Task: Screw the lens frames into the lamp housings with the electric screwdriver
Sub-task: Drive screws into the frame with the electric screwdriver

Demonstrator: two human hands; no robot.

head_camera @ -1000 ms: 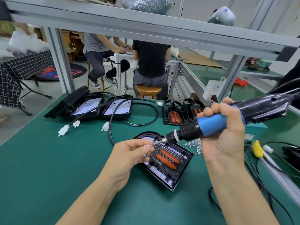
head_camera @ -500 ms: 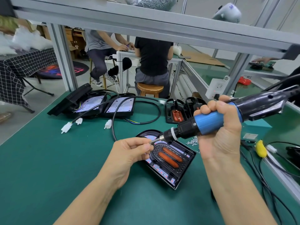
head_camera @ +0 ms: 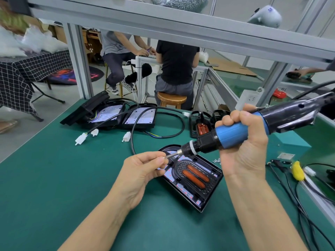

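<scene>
We see the lamp housing (head_camera: 192,180), a glossy black plastic tray with a ribbed lens frame (head_camera: 194,173) and two orange oblong lenses, lying flat on the green mat (head_camera: 54,178) at centre frame. Just above its upper-left corner, our left hand (head_camera: 143,171) pinches at the thin steel bit (any screw there is too small to tell). Our right hand (head_camera: 244,142) clenches the electric screwdriver (head_camera: 233,133) by its smooth blue barrel, tilted down-left. Loose screws (head_camera: 216,160) lie beside the housing.

Right hand (head_camera: 243,144) gripping blue electric screwdriver (head_camera: 233,133), tilted, bit aimed left. Left hand (head_camera: 141,171) pinching at bit tip above lamp housing (head_camera: 192,176) on green table (head_camera: 54,178). Loose screws (head_camera: 216,160) beside housing.
</scene>
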